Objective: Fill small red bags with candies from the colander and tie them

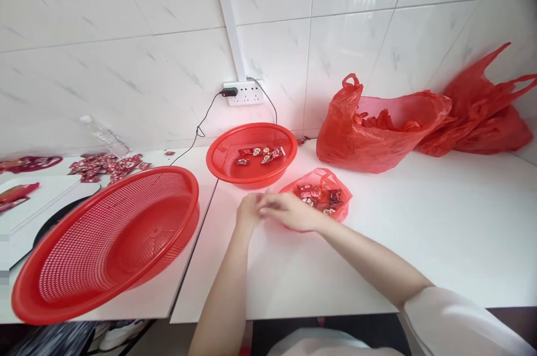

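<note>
My left hand (248, 212) and my right hand (289, 212) meet on the white table (440, 233), fingers pinched together at the near edge of a small red plastic bag (323, 197) that holds several wrapped candies. What the fingers grip is blurred; it looks like the bag's edge. Just behind the hands stands a small red mesh basket (251, 153) with several wrapped candies inside.
A large empty red mesh basket (109, 241) sits at the left. Two big red plastic bags (377, 127) (482, 107) lie against the tiled wall at the right. Loose candies (104, 166) lie at the far left. A wall socket (243, 92) has a black cable plugged in.
</note>
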Demonstrator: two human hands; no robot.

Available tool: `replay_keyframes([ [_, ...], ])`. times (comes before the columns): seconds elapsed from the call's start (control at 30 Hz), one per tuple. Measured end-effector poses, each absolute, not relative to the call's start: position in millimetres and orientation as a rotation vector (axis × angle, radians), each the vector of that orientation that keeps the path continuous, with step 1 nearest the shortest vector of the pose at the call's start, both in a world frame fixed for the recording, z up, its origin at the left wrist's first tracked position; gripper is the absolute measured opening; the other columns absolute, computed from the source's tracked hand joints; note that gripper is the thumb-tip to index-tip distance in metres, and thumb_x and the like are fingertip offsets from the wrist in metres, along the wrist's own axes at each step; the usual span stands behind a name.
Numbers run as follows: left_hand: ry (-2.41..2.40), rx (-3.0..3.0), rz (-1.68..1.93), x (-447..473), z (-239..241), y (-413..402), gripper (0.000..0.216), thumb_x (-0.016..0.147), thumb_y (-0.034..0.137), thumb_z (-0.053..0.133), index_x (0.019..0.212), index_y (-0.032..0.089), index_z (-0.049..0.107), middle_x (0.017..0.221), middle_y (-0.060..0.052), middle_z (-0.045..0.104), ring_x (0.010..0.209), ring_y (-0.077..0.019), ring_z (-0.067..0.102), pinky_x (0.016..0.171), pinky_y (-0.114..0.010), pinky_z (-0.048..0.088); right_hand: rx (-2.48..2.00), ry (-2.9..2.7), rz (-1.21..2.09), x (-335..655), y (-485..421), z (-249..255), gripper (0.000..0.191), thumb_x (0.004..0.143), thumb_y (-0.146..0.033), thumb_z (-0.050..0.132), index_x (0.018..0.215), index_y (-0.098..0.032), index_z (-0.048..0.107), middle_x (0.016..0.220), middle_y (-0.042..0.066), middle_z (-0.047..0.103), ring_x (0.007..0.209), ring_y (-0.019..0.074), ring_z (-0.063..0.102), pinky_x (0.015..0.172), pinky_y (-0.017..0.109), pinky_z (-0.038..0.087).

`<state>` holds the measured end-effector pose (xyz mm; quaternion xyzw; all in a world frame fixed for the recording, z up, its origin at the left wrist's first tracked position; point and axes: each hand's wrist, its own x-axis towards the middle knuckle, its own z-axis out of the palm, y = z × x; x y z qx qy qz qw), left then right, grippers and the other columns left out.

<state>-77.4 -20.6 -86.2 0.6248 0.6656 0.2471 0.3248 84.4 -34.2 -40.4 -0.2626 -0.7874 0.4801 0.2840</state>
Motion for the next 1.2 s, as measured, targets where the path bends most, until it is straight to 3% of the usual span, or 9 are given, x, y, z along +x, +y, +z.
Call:
replay_keyframes([
  [0.13,1.523,1.573,0.302,-74.9,-79.9,-28.8,0.050,0.075,0.063,0.056,0.061,0.016,0.067,0.060,-0.007,0.069,0.051,-0.0174,0.059,0.061,-0.030,0.045,-1.606,-2.310,0.395,155.5,-10.4,-55.4,0.026,0.098,-0.027,0.038,0.097,-0.017,0.062,0.098,0.010,0.070,0.088,0.0206,0.066,0.075,0.030,0.045],
  [0.23,1.445,1.584,0.288,-71.7,-81.3,-28.7,0.042,0.072,0.057,0.062,0.064,0.016,0.066,0.066,-0.007,0.070,0.057,-0.0179,0.062,0.063,-0.030,0.047,-2.024,-2.288,0.123,187.2,5.4,-79.9,0.027,0.095,-0.025,0.043,0.109,-0.009,0.059,0.107,0.021,0.067,0.099,0.0295,0.064,0.080,0.037,0.044],
  [0.4,1.350,1.499,0.518,-71.2,-73.4,-27.6,0.029,0.077,0.045,0.061,0.071,0.017,0.059,0.065,-0.002,0.064,0.060,-0.0146,0.059,0.059,-0.026,0.043,-2.051,-2.288,0.192,207.2,18.5,-109.2,0.030,0.088,-0.028,0.056,0.112,-0.011,0.060,0.118,0.022,0.063,0.106,0.0298,0.062,0.088,0.039,0.042],
  [0.57,1.126,1.403,0.769,-70.1,-51.2,-32.2,0.023,0.074,0.037,0.071,0.076,0.017,0.060,0.072,0.001,0.059,0.066,-0.0106,0.054,0.065,-0.023,0.043,-1.934,-2.145,0.322,218.0,25.9,-102.5,0.020,0.089,-0.024,0.048,0.090,-0.017,0.066,0.089,0.012,0.071,0.087,0.0250,0.067,0.081,0.035,0.044],
  [0.7,1.076,1.255,1.067,-66.5,-26.8,-29.2,0.022,0.070,0.034,0.077,0.073,0.016,0.064,0.071,0.002,0.058,0.063,-0.0078,0.049,0.063,-0.021,0.040,-1.775,-1.964,0.451,233.3,30.8,-76.1,0.028,0.091,-0.036,0.041,0.084,-0.020,0.062,0.088,0.006,0.071,0.083,0.0197,0.066,0.074,0.028,0.047],
  [0.8,1.066,1.123,1.270,-62.0,-4.4,-22.2,0.023,0.065,0.033,0.080,0.074,0.017,0.067,0.069,0.002,0.058,0.058,-0.0066,0.046,0.057,-0.019,0.037,-1.452,-1.623,0.809,241.8,29.7,-48.9,0.025,0.089,-0.040,0.043,0.080,-0.020,0.055,0.082,0.004,0.069,0.075,0.0154,0.066,0.072,0.026,0.049],
  [0.9,1.072,1.062,1.448,-55.5,14.5,-15.3,0.023,0.062,0.033,0.081,0.077,0.019,0.070,0.075,0.001,0.062,0.061,-0.0068,0.049,0.055,-0.018,0.037,-1.041,-1.239,1.107,241.7,23.3,-22.5,0.024,0.081,-0.043,0.059,0.076,-0.020,0.051,0.070,-0.001,0.062,0.064,0.0124,0.062,0.068,0.025,0.050],
  [1.03,1.121,1.102,1.579,-46.0,22.7,-9.2,0.023,0.064,0.033,0.078,0.084,0.023,0.072,0.098,-0.001,0.068,0.080,-0.0103,0.058,0.063,-0.019,0.041,-0.894,-1.216,1.089,228.7,18.7,-7.2,0.024,0.079,-0.042,0.064,0.082,-0.021,0.054,0.077,0.000,0.064,0.069,0.0129,0.063,0.073,0.029,0.052],
  [1.2,1.221,1.208,1.596,-40.2,16.1,-3.5,0.028,0.066,0.034,0.075,0.092,0.023,0.073,0.103,-0.003,0.070,0.089,-0.0149,0.060,0.067,-0.022,0.042,-1.095,-1.386,0.739,218.0,22.2,-25.6,0.020,0.083,-0.038,0.057,0.085,-0.019,0.058,0.086,0.004,0.068,0.080,0.0157,0.065,0.082,0.032,0.050],
])
